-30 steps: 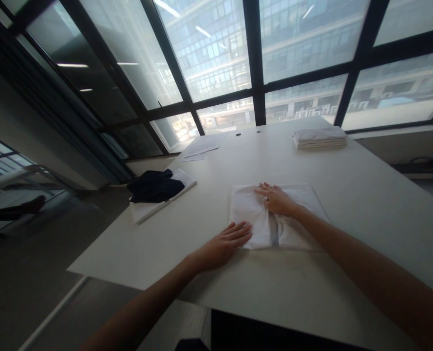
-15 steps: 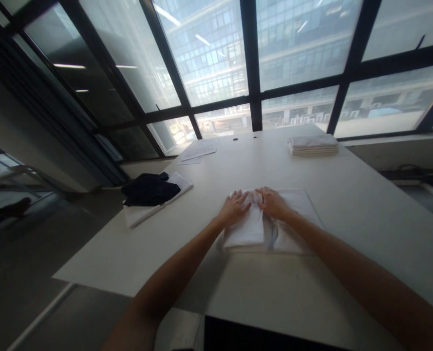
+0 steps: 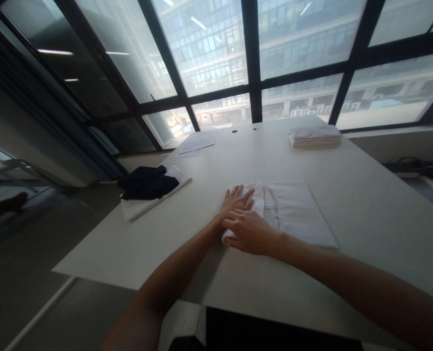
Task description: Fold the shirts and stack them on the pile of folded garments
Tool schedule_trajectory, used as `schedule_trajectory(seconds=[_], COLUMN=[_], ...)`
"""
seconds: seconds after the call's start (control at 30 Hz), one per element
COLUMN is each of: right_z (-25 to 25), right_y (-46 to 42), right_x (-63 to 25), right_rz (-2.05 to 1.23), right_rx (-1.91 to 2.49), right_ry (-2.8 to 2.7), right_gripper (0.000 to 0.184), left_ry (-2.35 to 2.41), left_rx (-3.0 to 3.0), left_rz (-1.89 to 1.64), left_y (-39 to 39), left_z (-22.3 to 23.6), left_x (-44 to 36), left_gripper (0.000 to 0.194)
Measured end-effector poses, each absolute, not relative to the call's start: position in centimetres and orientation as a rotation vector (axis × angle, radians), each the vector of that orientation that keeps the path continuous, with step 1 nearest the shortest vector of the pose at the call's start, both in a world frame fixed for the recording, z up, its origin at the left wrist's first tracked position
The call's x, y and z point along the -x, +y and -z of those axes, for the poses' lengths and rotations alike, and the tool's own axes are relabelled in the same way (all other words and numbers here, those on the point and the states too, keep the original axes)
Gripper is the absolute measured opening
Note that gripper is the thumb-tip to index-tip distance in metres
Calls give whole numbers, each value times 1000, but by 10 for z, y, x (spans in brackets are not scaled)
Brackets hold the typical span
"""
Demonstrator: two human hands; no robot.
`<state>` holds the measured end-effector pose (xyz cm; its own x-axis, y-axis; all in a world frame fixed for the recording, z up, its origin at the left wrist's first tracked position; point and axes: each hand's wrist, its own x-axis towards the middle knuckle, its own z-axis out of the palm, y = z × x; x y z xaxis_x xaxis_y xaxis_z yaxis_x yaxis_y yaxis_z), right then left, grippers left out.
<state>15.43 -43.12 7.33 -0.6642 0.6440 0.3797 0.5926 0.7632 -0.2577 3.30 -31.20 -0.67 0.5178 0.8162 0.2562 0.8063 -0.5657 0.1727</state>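
Observation:
A folded white cloth (image 3: 299,212) lies flat on the white table, its left part folded over and a greyish gap running between the two parts. My left hand (image 3: 236,201) rests palm down on the left part, fingers spread. Crossing just in front of it, my right hand (image 3: 251,231) is curled round the near left corner of the cloth, thumb low and fingers bent over the edge. Some of the cloth's left side is hidden under both hands.
A stack of folded white cloths (image 3: 314,136) stands at the far right of the table (image 3: 366,234). Dark blue fabric (image 3: 148,183) lies on another white folded piece (image 3: 138,208) at the left edge. Paper sheets (image 3: 196,142) lie at the back left, near the windows.
My left hand has slid from the cloth's near left corner up onto its left part. My right hand has come from the far edge down to the near left corner.

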Motion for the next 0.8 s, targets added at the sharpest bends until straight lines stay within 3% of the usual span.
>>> schedule_trajectory(seconds=[0.23, 0.8], right_z=[-43, -20], right_y=[-439, -468], right_x=[-133, -132], right_rz=[165, 236], right_rx=[1041, 950], right_ry=[-2606, -2740], right_gripper=[8, 19], left_ry=[1464, 1472], left_rx=[-2748, -2826], left_rz=[-228, -291], left_y=[-317, -327], left_z=[-8, -14], left_x=[-38, -42], left_gripper=[55, 51])
